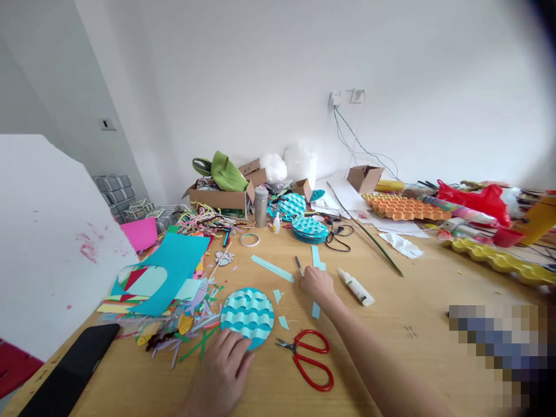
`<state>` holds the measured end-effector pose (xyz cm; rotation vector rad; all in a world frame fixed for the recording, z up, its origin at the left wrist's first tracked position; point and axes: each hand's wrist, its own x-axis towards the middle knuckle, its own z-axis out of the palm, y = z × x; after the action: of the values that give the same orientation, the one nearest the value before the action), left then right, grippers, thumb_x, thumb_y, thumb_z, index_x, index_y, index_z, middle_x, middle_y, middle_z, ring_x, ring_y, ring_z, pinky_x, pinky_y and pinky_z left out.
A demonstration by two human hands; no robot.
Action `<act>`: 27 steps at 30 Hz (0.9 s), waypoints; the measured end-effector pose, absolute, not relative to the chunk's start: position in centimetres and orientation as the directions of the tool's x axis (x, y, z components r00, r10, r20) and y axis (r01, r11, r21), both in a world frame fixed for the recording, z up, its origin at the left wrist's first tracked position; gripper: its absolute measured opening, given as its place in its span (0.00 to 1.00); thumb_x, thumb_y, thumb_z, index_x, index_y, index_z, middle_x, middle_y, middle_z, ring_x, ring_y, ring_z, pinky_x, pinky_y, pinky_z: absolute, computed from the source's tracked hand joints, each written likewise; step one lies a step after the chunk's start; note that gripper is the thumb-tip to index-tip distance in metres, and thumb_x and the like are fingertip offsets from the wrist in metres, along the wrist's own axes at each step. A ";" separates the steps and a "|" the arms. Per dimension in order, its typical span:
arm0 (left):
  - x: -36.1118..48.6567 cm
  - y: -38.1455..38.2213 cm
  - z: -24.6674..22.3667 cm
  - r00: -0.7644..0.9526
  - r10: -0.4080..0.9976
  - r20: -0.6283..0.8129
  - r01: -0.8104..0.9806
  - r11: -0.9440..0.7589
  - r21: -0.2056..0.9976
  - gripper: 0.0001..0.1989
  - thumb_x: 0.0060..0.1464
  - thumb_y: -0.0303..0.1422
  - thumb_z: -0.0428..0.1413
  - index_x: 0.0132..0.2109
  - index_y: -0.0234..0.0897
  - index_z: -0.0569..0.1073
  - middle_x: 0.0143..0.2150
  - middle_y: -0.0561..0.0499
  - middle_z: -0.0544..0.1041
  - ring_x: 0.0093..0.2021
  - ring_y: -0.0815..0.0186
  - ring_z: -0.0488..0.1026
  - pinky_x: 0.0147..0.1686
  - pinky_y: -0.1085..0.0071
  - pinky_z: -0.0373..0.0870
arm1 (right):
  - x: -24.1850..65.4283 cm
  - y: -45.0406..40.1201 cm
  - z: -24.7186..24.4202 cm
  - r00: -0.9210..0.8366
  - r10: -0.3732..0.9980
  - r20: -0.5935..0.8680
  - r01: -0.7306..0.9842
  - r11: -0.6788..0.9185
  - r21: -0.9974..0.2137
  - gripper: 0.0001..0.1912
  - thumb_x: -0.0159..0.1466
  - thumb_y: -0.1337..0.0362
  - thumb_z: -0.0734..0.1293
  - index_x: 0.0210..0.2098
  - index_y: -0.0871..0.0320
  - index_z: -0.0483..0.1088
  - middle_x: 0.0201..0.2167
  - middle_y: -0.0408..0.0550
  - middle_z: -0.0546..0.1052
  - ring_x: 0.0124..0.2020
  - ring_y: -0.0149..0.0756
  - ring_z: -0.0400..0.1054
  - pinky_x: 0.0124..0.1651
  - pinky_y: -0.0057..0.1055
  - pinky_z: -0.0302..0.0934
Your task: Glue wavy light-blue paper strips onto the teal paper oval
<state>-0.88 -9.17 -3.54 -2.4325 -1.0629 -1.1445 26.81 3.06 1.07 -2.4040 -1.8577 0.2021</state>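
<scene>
A round blue paper disc point(247, 315) with wavy pale-blue strips across it lies on the wooden table. My left hand point(223, 365) rests at the disc's near edge, its fingers loosely bent and slightly apart, fingertips touching the paper. Farther forward, my right hand point(318, 284) has its fingers closed at the near end of a slim dark pen point(298, 264); its grip is partly hidden. Pale-blue paper strips point(273, 268) lie left of that hand, and another strip point(315, 255) is just beyond it. Red-handled scissors point(310, 359) lie between my forearms, blades apart. A white glue bottle point(356, 286) lies right of my right hand.
Paper scraps point(195, 324), blue sheets point(178, 260) and a black phone point(73, 365) cover the left side. Behind are stacked wavy discs point(310, 229), a tape roll point(249, 240) and a grey flask point(260, 207). Egg trays point(403, 207) and a long green stick point(369, 234) lie right.
</scene>
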 end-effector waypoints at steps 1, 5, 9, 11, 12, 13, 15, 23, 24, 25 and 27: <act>-0.8 -9.1 -3.5 0.404 0.496 0.769 0.708 -0.701 0.081 0.09 0.62 0.30 0.49 0.41 0.39 0.74 0.35 0.49 0.78 0.37 0.61 0.75 0.38 0.64 0.75 | 26.6 3.4 1.0 0.251 0.967 -0.048 0.955 -0.255 -0.154 0.15 0.65 0.65 0.59 0.42 0.64 0.75 0.44 0.65 0.78 0.46 0.51 0.73 0.40 0.35 0.63; -0.6 -8.9 -3.3 0.355 0.468 0.809 0.713 -0.695 0.090 0.08 0.62 0.30 0.50 0.44 0.39 0.74 0.34 0.48 0.79 0.37 0.62 0.77 0.39 0.66 0.76 | 26.2 4.9 1.3 0.259 0.965 -0.050 0.954 -0.263 -0.146 0.17 0.66 0.64 0.57 0.43 0.64 0.75 0.45 0.64 0.77 0.46 0.48 0.73 0.42 0.34 0.62; -0.9 -8.7 -3.3 0.331 0.461 0.823 0.706 -0.700 0.108 0.09 0.63 0.30 0.49 0.45 0.39 0.74 0.33 0.48 0.79 0.36 0.63 0.77 0.36 0.69 0.75 | 27.6 5.3 2.2 0.297 0.953 -0.054 0.944 -0.302 -0.132 0.20 0.68 0.59 0.56 0.46 0.64 0.73 0.46 0.66 0.76 0.48 0.49 0.73 0.43 0.36 0.62; -1.0 -8.6 -3.4 0.312 0.463 0.830 0.698 -0.704 0.130 0.09 0.63 0.30 0.49 0.45 0.39 0.74 0.33 0.48 0.79 0.35 0.63 0.77 0.35 0.70 0.75 | 28.9 4.5 2.6 0.321 0.945 -0.058 0.939 -0.325 -0.110 0.20 0.68 0.58 0.57 0.47 0.66 0.72 0.47 0.66 0.76 0.49 0.51 0.72 0.44 0.37 0.62; -1.0 -8.5 -3.5 0.302 0.469 0.830 0.694 -0.705 0.145 0.09 0.63 0.30 0.50 0.45 0.39 0.74 0.33 0.48 0.79 0.34 0.64 0.77 0.35 0.70 0.75 | 29.6 3.8 2.7 0.327 0.943 -0.064 0.938 -0.332 -0.098 0.20 0.68 0.57 0.58 0.47 0.66 0.72 0.47 0.67 0.76 0.49 0.51 0.72 0.45 0.38 0.62; -1.1 -8.5 -3.6 0.295 0.475 0.829 0.691 -0.706 0.158 0.08 0.63 0.30 0.50 0.45 0.39 0.74 0.33 0.49 0.79 0.34 0.64 0.77 0.35 0.70 0.75 | 30.2 3.1 2.7 0.324 0.943 -0.073 0.940 -0.330 -0.087 0.19 0.67 0.56 0.60 0.46 0.66 0.72 0.47 0.66 0.75 0.50 0.51 0.71 0.45 0.38 0.61; -1.2 -8.4 -3.9 0.298 0.489 0.819 0.687 -0.706 0.172 0.08 0.63 0.29 0.50 0.45 0.39 0.74 0.33 0.49 0.79 0.35 0.64 0.77 0.37 0.70 0.75 | 30.9 1.6 2.5 0.302 0.948 -0.103 0.948 -0.310 -0.076 0.19 0.65 0.54 0.63 0.45 0.64 0.71 0.47 0.65 0.76 0.50 0.51 0.71 0.46 0.37 0.61; -1.2 -8.4 -3.9 0.313 0.525 0.792 0.682 -0.704 0.198 0.09 0.63 0.29 0.50 0.46 0.38 0.73 0.33 0.49 0.79 0.35 0.64 0.77 0.37 0.70 0.75 | 31.3 -0.9 0.9 0.259 0.944 -0.206 0.954 -0.283 -0.098 0.22 0.64 0.48 0.63 0.42 0.62 0.70 0.42 0.60 0.78 0.46 0.50 0.73 0.42 0.37 0.61; -1.2 -8.4 -3.7 0.309 0.527 0.792 0.682 -0.703 0.202 0.09 0.63 0.29 0.49 0.45 0.38 0.73 0.33 0.49 0.79 0.35 0.64 0.77 0.36 0.71 0.74 | 31.4 -0.9 0.9 0.257 0.944 -0.207 0.954 -0.282 -0.102 0.21 0.64 0.49 0.63 0.42 0.62 0.70 0.42 0.59 0.78 0.46 0.49 0.73 0.41 0.37 0.61; -1.1 -8.4 -3.5 0.307 0.528 0.792 0.680 -0.704 0.205 0.09 0.63 0.29 0.49 0.45 0.38 0.73 0.33 0.49 0.79 0.35 0.64 0.77 0.36 0.71 0.74 | 31.5 -0.8 0.9 0.254 0.945 -0.208 0.954 -0.280 -0.104 0.20 0.65 0.50 0.63 0.42 0.62 0.70 0.42 0.59 0.78 0.45 0.49 0.73 0.40 0.36 0.60; -1.0 -8.3 -3.3 0.308 0.525 0.794 0.674 -0.709 0.207 0.09 0.64 0.28 0.49 0.45 0.38 0.73 0.33 0.49 0.78 0.34 0.65 0.77 0.35 0.72 0.74 | 31.8 -0.6 1.0 0.241 0.949 -0.202 0.958 -0.266 -0.108 0.18 0.65 0.52 0.63 0.42 0.61 0.70 0.42 0.58 0.78 0.45 0.48 0.73 0.40 0.35 0.60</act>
<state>-1.05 -8.32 -3.25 -2.4027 -1.1132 -1.3601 31.78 -0.57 0.98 -2.5038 -1.9257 0.3610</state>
